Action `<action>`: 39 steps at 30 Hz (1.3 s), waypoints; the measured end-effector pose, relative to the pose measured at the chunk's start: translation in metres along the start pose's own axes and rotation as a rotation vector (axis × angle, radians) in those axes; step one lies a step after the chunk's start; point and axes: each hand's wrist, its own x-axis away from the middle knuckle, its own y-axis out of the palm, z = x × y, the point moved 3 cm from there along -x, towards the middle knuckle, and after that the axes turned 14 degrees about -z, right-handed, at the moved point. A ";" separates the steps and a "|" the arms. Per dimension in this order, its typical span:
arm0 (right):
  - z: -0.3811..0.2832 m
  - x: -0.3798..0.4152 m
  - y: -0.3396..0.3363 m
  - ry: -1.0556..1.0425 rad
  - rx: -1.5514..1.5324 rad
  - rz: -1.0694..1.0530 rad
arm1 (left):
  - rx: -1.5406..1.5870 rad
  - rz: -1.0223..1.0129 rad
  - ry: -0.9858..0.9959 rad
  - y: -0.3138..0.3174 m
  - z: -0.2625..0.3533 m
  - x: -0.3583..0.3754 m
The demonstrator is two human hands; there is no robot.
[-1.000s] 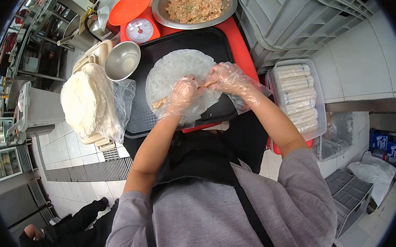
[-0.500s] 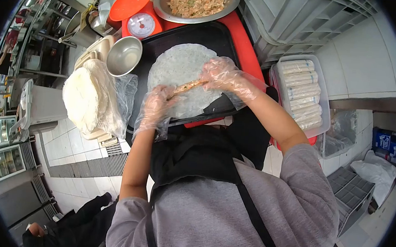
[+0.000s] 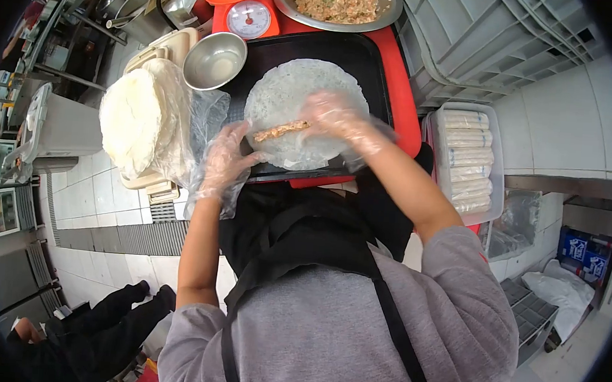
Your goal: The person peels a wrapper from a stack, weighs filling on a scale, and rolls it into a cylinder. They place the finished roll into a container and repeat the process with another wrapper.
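Translucent white, the round sheet [image 3: 277, 93] is seen on the black tray [image 3: 375, 72], a strip of filling [image 3: 280, 131] laid across its near-left part; it is judged light, limp, possibly tacky and easily torn, so best lifted by its near edge on broad fingertip contact, with the soft, crumbly filling supported lengthwise rather than squeezed. The left hand [image 3: 224, 158], gloved, is held at the sheet's left edge, thumb and fingers apart; the right hand [image 3: 331, 116], blurred, is placed at the strip's right end, and whether anything is pinched there cannot be told.
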 end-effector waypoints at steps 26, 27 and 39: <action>0.016 0.099 -0.010 0.180 -0.145 0.630 | -0.019 -0.142 -0.033 0.008 0.003 -0.128; 0.012 0.098 -0.006 0.199 -0.142 0.562 | -0.077 -0.020 0.025 0.000 0.005 -0.128; -0.036 -0.047 0.019 -0.070 -0.152 0.341 | -0.051 -0.041 0.006 0.045 -0.007 -0.049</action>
